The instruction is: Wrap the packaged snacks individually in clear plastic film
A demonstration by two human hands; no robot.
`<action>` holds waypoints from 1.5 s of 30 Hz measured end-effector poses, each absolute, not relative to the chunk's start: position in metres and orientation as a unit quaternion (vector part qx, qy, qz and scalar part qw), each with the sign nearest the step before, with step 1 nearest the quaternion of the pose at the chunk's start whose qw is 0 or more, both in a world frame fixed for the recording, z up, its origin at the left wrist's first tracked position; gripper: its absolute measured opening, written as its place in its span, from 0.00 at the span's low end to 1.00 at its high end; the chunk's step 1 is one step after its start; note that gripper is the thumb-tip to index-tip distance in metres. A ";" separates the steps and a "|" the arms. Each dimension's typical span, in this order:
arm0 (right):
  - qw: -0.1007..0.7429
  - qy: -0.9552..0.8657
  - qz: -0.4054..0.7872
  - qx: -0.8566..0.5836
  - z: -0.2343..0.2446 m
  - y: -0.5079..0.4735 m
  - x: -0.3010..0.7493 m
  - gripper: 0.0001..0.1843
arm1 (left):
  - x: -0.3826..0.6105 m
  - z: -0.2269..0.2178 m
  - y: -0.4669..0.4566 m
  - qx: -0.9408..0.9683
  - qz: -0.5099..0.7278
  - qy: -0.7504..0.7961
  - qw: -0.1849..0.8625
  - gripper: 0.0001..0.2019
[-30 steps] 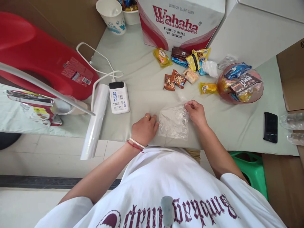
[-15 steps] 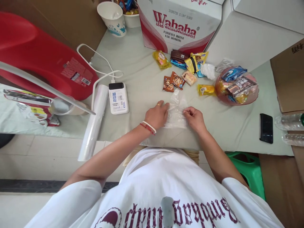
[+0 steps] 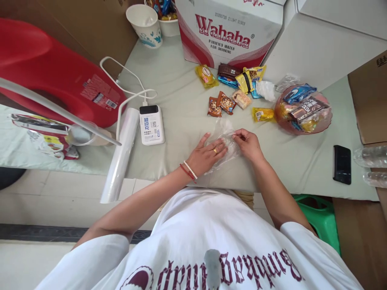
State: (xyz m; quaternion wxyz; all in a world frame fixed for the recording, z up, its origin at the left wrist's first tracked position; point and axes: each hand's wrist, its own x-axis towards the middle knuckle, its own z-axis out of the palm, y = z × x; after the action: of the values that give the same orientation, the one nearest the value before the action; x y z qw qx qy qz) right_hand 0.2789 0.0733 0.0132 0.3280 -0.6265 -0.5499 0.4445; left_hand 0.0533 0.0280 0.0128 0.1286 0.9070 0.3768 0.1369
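A clear plastic bag (image 3: 232, 152) lies crumpled on the cloth-covered table in front of me. My left hand (image 3: 208, 154) rests flat across its left side, fingers stretched out. At the bag's right edge, my right hand (image 3: 248, 144) pinches the film between thumb and fingers. Just beyond the bag are two brown cookie packets (image 3: 220, 104) and a pale wrapped snack (image 3: 242, 98). Farther back lie a yellow packet (image 3: 206, 76), a dark brown packet (image 3: 229, 71) and a crumpled white wad (image 3: 265, 91).
A pink bowl of wrapped snacks (image 3: 328, 121) stands right, with a black phone (image 3: 342, 164) nearer the edge. Left are a power bank (image 3: 151, 129), a plastic film roll (image 3: 121, 157) and a large red jug (image 3: 60, 72). A Wahaba-style water carton (image 3: 229, 36) stands behind.
My left hand has slid right and flattened over the bag. The bag has turned and wrinkled, while my right hand keeps its pinch slightly higher on the edge.
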 end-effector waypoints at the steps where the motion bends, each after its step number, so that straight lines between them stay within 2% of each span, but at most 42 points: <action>1: 0.335 -0.548 0.431 -0.633 0.013 0.071 0.280 0.16 | 0.051 0.011 0.028 0.903 0.123 0.388 0.137 0.25; 3: 0.340 -0.548 0.405 -0.648 0.013 0.065 0.287 0.16 | 0.048 0.010 0.027 0.880 0.100 0.444 0.140 0.27; 7: 0.344 -0.538 0.322 -0.699 0.017 0.041 0.308 0.17 | 0.044 0.012 0.017 0.860 0.051 0.487 0.145 0.44; 11: 0.310 -0.502 0.325 -0.739 0.024 0.008 0.327 0.26 | 0.049 0.015 0.006 0.849 0.035 0.505 0.150 0.50; 14: 0.272 -0.484 0.346 -0.756 0.025 -0.016 0.334 0.28 | 0.054 0.015 0.002 0.857 0.088 0.491 0.131 0.46; 17: 0.282 -0.492 0.343 -0.749 0.018 -0.028 0.334 0.24 | 0.059 0.017 0.004 0.920 0.133 0.341 0.139 0.33; 19: 0.297 -0.510 0.362 -0.722 0.013 -0.024 0.329 0.20 | 0.063 0.018 0.006 0.947 0.117 0.244 0.171 0.31; 21: 0.312 -0.531 0.359 -0.701 0.011 -0.013 0.324 0.16 | 0.066 0.018 0.008 0.950 0.086 0.224 0.199 0.36; 24: 0.339 -0.556 0.287 -0.703 0.016 0.004 0.322 0.17 | 0.066 0.016 0.007 0.937 0.048 0.277 0.208 0.45; 27: 0.351 -0.523 0.270 -0.728 0.027 0.001 0.334 0.17 | 0.060 0.014 0.004 0.923 0.035 0.324 0.206 0.48; 29: 0.328 -0.484 0.317 -0.747 0.033 -0.016 0.346 0.17 | 0.057 0.014 0.003 0.918 0.036 0.336 0.206 0.49; 32: 0.248 -0.459 0.387 -0.760 0.040 -0.052 0.357 0.22 | 0.055 0.014 0.003 0.917 0.037 0.338 0.207 0.49; 35: 0.186 -0.454 0.420 -0.763 0.041 -0.080 0.350 0.27 | 0.056 0.014 0.003 0.917 0.039 0.336 0.211 0.49; 37: 0.175 -0.447 0.433 -0.763 0.039 -0.088 0.339 0.26 | 0.056 0.013 0.004 0.917 0.040 0.333 0.215 0.49; 41: 0.225 -0.419 0.455 -0.752 0.034 -0.087 0.326 0.21 | 0.053 0.011 0.005 0.915 0.043 0.334 0.224 0.50; 45: 0.278 -0.396 0.500 -0.719 0.041 -0.085 0.328 0.21 | 0.050 0.010 0.009 0.910 0.038 0.341 0.234 0.49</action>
State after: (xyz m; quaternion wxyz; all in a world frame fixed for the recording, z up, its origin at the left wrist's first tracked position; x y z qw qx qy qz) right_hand 0.3282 -0.0851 0.0408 0.2776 -0.7185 -0.3959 0.5000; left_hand 0.0496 0.0087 0.0096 0.2339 0.9097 0.3409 0.0381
